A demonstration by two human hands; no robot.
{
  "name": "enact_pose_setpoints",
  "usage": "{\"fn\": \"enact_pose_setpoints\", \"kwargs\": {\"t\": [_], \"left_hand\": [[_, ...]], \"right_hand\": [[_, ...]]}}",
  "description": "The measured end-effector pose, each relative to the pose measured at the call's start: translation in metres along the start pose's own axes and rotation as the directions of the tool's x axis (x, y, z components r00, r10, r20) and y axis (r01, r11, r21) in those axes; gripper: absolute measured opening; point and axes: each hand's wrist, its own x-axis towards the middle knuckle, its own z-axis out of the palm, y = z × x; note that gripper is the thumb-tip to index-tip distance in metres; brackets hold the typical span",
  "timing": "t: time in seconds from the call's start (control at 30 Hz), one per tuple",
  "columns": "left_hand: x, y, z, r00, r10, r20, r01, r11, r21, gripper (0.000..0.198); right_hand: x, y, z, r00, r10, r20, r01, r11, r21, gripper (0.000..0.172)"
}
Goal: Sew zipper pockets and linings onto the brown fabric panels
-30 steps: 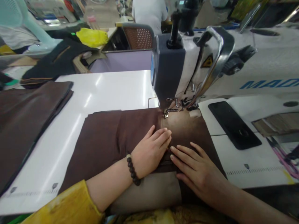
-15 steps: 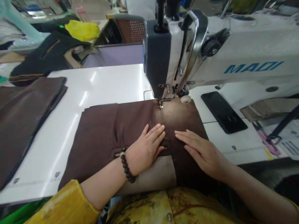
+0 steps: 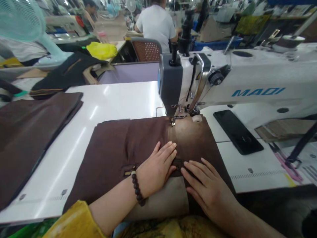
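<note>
A dark brown fabric panel lies under the presser foot of a white sewing machine. My left hand, with a dark bead bracelet at the wrist, rests flat on the panel, fingers stretched toward the foot. Beside it my right hand lies on the panel with its fingers spread. Between and under the hands runs a zipped opening, its brass zipper showing left of my wrist. A grey-beige cloth piece sits below the zipper, partly covered by my left arm.
More brown fabric is stacked on the left of the white table. A black phone and pink-handled scissors lie to the right. Behind are a pale green fan, a brown chair and a person in a white shirt.
My right hand has moved nearer my left hand and its fingers have spread flatter on the panel. The camera view has tilted up, showing more of the room. My left hand stays on the panel.
</note>
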Motion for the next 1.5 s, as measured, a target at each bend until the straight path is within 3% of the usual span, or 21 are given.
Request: {"fn": "enact_pose_setpoints", "kwargs": {"t": [0.23, 0.47, 0.6, 0.8, 0.93, 1.03, 1.13, 1.3, 1.5], "left_hand": [[0.0, -0.001, 0.0, 1.0, -0.005, 0.005, 0.005, 1.0, -0.012, 0.035], [0.0, -0.001, -0.001, 1.0, 0.004, 0.019, -0.004, 1.0, 0.0, 0.036], [0.001, 0.001, -0.002, 0.999, -0.008, 0.036, 0.008, 1.0, -0.002, 0.038], [0.002, 0.001, -0.004, 0.999, -0.007, 0.041, 0.008, 1.0, -0.027, 0.046], [0.001, 0.0, -0.002, 0.999, 0.0, 0.032, 0.001, 0.999, -0.035, 0.051], [0.001, 0.0, -0.002, 1.0, 0.0, 0.031, 0.001, 0.999, -0.037, 0.052], [0.0, 0.001, -0.003, 1.0, 0.002, 0.031, -0.001, 0.999, -0.039, 0.053], [-0.001, 0.001, -0.004, 0.999, -0.008, 0.036, 0.01, 0.999, -0.037, 0.052], [-0.002, 0.001, -0.004, 0.999, -0.032, 0.01, 0.033, 0.997, -0.073, 0.051]], "right_hand": [[0.001, 0.006, -0.002, 1.0, 0.028, 0.014, -0.027, 0.999, -0.021, 0.028], [-0.009, -0.012, 0.004, 0.995, 0.052, 0.086, -0.052, 0.999, 0.005, 0.034], [-0.016, -0.022, 0.008, 0.997, -0.032, 0.068, 0.032, 0.999, 0.001, 0.034], [-0.017, -0.034, 0.014, 0.977, -0.167, 0.131, 0.153, 0.982, 0.113, 0.023], [-0.017, -0.037, 0.007, 0.968, -0.247, 0.03, 0.239, 0.956, 0.171, 0.023], [-0.018, -0.031, -0.007, 0.976, -0.201, -0.085, 0.214, 0.96, 0.182, 0.03], [-0.013, -0.02, -0.019, 0.981, -0.119, -0.155, 0.141, 0.98, 0.139, 0.023], [0.0, -0.008, -0.008, 0.995, -0.039, -0.087, 0.034, 0.998, -0.06, 0.029], [0.004, -0.001, 0.0, 0.99, -0.129, -0.051, 0.12, 0.98, -0.16, 0.028]]}}
